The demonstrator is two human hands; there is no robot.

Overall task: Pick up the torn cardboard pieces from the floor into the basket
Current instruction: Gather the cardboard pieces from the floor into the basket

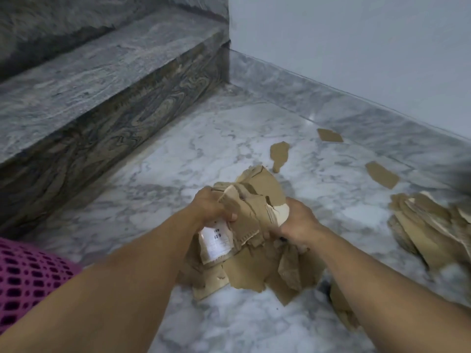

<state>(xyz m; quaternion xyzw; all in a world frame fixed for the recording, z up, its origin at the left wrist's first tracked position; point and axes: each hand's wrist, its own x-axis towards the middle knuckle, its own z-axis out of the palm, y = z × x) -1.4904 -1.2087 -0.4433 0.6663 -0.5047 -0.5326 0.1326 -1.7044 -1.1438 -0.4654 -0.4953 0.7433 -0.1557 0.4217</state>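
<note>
A thick bundle of torn brown cardboard pieces (252,225) is held over the marble floor at the centre. My left hand (211,207) grips its left side, fingers curled over a piece with a white label (216,238). My right hand (298,222) grips the bundle's right side. More torn pieces lie in a pile (430,225) at the right. Three small scraps lie apart on the floor: one (279,155), another (330,135) and a third (382,174). A pink mesh basket (28,273) shows at the lower left edge.
A grey granite stair step (102,80) rises at the left and back. A pale wall (356,47) with a marble skirting runs along the right. The white marble floor (204,149) stretches between the step and the scraps.
</note>
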